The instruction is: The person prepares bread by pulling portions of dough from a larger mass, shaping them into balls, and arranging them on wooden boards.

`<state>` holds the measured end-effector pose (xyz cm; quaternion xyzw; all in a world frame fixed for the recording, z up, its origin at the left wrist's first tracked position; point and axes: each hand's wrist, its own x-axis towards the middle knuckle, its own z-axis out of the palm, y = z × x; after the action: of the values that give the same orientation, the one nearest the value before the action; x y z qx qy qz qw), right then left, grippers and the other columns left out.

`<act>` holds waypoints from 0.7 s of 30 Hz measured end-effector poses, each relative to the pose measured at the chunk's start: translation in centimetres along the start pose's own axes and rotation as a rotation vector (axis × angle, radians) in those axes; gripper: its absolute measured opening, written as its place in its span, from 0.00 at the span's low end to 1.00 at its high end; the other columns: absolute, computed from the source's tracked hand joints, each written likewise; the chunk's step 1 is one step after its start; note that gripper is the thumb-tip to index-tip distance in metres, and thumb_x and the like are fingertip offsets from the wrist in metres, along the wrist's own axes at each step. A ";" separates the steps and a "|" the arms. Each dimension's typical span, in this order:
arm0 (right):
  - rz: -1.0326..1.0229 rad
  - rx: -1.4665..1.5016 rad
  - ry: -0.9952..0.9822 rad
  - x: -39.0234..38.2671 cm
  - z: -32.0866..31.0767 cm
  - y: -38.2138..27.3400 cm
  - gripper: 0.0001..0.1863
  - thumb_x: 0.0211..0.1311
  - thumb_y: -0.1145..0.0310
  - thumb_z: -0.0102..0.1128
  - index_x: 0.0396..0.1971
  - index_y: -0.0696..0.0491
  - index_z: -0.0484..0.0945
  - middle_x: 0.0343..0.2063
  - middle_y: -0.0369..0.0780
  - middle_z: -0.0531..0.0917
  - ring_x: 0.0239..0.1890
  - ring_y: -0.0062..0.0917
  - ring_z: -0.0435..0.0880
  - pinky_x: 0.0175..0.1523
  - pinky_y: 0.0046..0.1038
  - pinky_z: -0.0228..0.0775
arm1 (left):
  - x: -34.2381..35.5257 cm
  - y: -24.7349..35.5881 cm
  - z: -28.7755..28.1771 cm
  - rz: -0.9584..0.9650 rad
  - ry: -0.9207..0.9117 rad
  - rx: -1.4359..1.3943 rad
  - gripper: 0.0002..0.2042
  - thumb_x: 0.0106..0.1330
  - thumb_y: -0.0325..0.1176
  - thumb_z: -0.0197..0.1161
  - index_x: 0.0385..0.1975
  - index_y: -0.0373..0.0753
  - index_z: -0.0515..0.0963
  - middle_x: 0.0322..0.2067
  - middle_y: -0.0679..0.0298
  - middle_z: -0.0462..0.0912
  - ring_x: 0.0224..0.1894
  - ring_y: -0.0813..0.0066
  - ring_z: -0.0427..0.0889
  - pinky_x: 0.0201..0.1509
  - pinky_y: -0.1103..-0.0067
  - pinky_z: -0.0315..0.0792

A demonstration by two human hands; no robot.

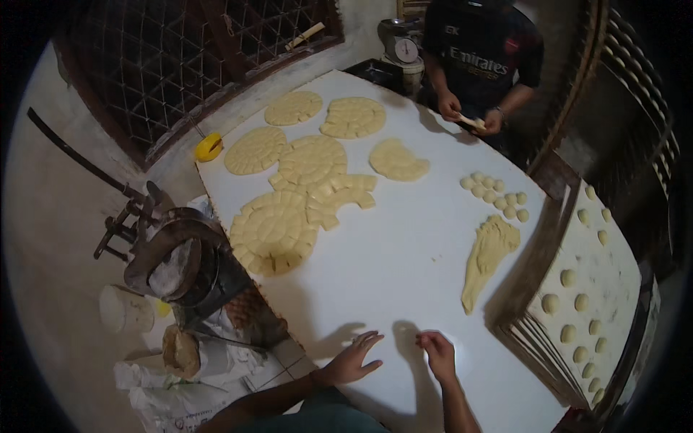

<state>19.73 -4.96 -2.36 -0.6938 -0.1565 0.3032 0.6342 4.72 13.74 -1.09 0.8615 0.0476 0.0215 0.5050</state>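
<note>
My left hand (351, 361) is over the near edge of the white table (390, 274), its thumb spread from the fingers and no object seen in it. To its right my right hand (437, 353) is raised over the table with its fingers curled and the tips pinched together; anything between them is too small to make out. A long lump of dough (488, 258) lies beyond my right hand. Several dough balls (497, 193) sit just past that lump. At the left, a large flat dough round (274, 232) is scored into pieces.
More scored dough rounds (312, 160) and a partly cut round (398, 160) lie farther off. Across the table a person (482, 65) holds a strip of dough (473, 123). Stacked trays (621, 278) with dough balls stand right. A metal hand-cranked machine (173, 252) stands left.
</note>
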 end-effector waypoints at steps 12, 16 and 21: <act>0.159 -0.947 0.220 37.2 28.8 -0.6 0.28 0.59 0.49 0.49 0.43 0.62 0.73 0.46 0.50 0.76 0.50 0.47 0.72 0.54 0.47 0.61 | 1.4 -9.8 -18.6 -0.179 0.328 -0.128 0.16 0.62 0.30 0.59 0.49 0.32 0.72 0.51 0.51 0.74 0.55 0.57 0.72 0.59 0.71 0.64; 0.064 -0.561 0.154 36.4 29.7 -0.3 0.20 0.57 0.58 0.57 0.40 0.60 0.72 0.37 0.49 0.79 0.36 0.40 0.79 0.42 0.37 0.71 | 9.8 -12.2 -25.0 -0.001 0.495 0.062 0.13 0.62 0.22 0.50 0.46 0.35 0.74 0.44 0.53 0.77 0.50 0.54 0.73 0.54 0.69 0.67; 0.218 -0.013 -0.031 30.2 21.6 2.9 0.11 0.56 0.67 0.61 0.33 0.58 0.74 0.27 0.39 0.78 0.29 0.20 0.77 0.31 0.25 0.72 | 21.4 -19.7 -24.5 0.249 0.237 0.468 0.15 0.57 0.22 0.50 0.44 0.34 0.74 0.43 0.54 0.77 0.46 0.55 0.74 0.50 0.67 0.69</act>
<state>29.07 29.77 -12.15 -0.7060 -0.0919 0.3799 0.5906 22.73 46.82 -6.56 0.9453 0.0042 0.1723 0.2769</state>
